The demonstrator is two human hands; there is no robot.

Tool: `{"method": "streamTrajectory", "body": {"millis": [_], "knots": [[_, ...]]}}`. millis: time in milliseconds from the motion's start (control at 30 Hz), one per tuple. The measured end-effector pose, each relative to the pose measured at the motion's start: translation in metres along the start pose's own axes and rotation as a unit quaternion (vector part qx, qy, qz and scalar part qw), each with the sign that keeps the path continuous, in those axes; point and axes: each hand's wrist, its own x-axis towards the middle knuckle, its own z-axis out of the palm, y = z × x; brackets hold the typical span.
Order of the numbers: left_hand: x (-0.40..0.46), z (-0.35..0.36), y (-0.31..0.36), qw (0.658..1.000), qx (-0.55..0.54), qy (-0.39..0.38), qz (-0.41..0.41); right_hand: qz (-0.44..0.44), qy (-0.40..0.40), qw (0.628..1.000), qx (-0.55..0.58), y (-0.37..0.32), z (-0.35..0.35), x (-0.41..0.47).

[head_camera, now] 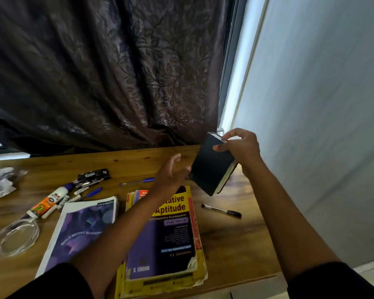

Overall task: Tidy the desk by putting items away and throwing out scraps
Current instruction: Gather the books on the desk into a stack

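Black little notebook (212,167) is up in the air over the wooden bench (138,162), right hand (240,147) pinching its top edge, left hand (171,173) loose-fingered, touching its lower corner.

A dark curtain (108,67) with a leaf pattern is hung behind a wooden desk (125,160). A pale wall (324,117) is seen at the right, and daylight is let in along a window frame (235,67) between them.
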Motion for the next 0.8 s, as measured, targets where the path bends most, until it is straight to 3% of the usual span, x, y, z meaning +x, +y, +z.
{"method": "streamTrajectory", "body": {"millis": [167, 267, 500, 633, 800], "knots": [[-0.024, -0.030, -0.001, 0.993, -0.108, -0.042, -0.002, -0.089, -0.176, 0.980, 0.012, -0.038, 0.022, -0.022], [-0.050, -0.051, -0.019, 0.997, -0.074, 0.002, 0.004, -0.075, -0.247, 0.966, 0.030, -0.037, 0.051, -0.033], [-0.103, -0.080, -0.062, 0.995, 0.065, 0.041, -0.060, 0.007, -0.294, 0.956, 0.001, 0.012, 0.131, -0.063], [-0.122, -0.083, -0.080, 0.985, 0.130, 0.036, -0.107, 0.013, -0.331, 0.943, -0.040, 0.035, 0.153, -0.074], [-0.125, -0.082, -0.078, 0.978, 0.170, 0.051, -0.111, 0.009, -0.324, 0.944, -0.059, 0.044, 0.166, -0.076]]}}
